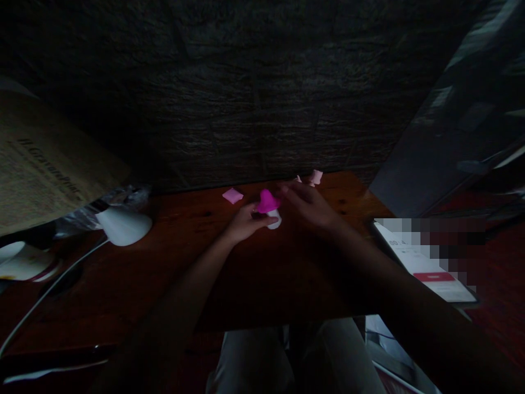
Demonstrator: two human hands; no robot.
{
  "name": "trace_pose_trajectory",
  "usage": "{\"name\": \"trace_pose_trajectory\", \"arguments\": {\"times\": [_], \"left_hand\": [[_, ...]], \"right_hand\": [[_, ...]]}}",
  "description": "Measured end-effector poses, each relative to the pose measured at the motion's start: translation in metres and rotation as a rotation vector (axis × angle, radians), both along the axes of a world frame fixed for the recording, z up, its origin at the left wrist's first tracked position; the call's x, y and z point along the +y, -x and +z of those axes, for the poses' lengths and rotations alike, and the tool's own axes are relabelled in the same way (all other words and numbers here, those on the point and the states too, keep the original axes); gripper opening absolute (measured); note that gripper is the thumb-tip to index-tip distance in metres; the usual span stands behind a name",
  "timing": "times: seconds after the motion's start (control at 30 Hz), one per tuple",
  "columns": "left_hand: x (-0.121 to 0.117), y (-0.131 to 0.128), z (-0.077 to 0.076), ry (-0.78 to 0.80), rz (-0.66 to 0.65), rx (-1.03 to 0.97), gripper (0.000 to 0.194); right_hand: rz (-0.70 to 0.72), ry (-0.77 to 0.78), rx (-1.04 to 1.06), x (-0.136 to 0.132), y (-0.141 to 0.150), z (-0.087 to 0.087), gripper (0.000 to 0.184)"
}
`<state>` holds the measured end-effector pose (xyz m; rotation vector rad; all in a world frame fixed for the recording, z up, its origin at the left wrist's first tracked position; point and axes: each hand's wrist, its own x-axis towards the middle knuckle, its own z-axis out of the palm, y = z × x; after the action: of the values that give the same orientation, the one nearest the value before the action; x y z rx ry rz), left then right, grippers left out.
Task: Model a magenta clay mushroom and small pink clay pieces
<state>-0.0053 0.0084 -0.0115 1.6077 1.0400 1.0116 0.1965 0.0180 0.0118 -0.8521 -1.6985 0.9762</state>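
Observation:
My left hand is closed round a small bright pink piece with a white part under it, held just above the wooden table. My right hand lies just right of it, fingers curled towards the pink piece and touching or nearly touching it. A pale pink folded piece lies on the table behind my left hand. Two more pale pink bits lie at the table's far edge behind my right hand. The scene is very dark.
A white desk lamp head on a thin arm stands at the left. A printed paper leans at the far left. A lit tablet or phone screen lies at the right. A dark textured wall closes the back. My legs show below the table's edge.

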Motion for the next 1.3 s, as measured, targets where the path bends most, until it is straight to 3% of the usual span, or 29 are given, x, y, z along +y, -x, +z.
{"name": "trace_pose_trajectory", "arguments": {"times": [0.13,0.27,0.43,0.7,0.83,1.07,1.3], "left_hand": [[0.003,0.001,0.003,0.065,0.065,-0.140,0.035],[0.001,-0.001,0.008,0.088,0.134,-0.202,0.042],[-0.001,-0.003,0.009,0.078,0.194,-0.174,0.044],[-0.001,-0.004,0.007,0.039,0.162,-0.224,0.048],[-0.002,-0.005,0.008,0.037,0.186,-0.261,0.045],[0.003,-0.002,0.013,0.173,0.209,-0.583,0.032],[0.000,-0.006,0.013,0.124,0.197,-0.629,0.025]], "right_hand": [[-0.085,0.151,0.020,0.008,-0.002,-0.007,0.047],[0.019,0.199,0.002,0.005,0.001,-0.013,0.036],[0.147,0.197,0.009,-0.001,0.004,-0.014,0.038],[0.258,0.300,0.004,0.001,0.006,-0.012,0.029],[0.236,0.390,0.080,0.001,0.005,-0.013,0.030],[0.154,0.468,0.162,-0.002,0.008,-0.013,0.028],[0.128,0.482,0.217,-0.008,0.017,-0.007,0.023]]}}
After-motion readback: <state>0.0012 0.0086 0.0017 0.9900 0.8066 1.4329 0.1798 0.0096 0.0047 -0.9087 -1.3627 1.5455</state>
